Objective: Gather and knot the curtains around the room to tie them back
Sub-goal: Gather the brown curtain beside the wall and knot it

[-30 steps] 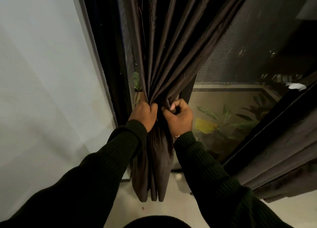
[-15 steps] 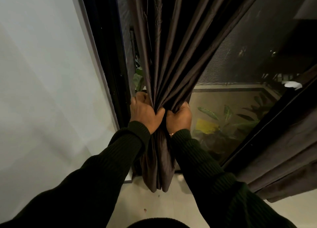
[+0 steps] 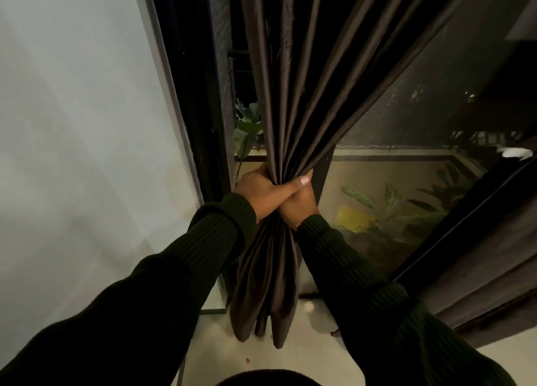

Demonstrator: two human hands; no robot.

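Our left hand (image 3: 261, 192) now laid over our right hand (image 3: 299, 205) where a second ago they sat side by side, both closer around the gathered curtain (image 3: 290, 124), bundle cinched narrower

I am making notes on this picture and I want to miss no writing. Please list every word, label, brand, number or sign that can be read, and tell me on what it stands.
None: no readable text shows in this view.
The dark curtain, gripped by the left hand and right hand, bears no print.
The yellow patch behind the glass is too blurred to tell whether it carries writing.
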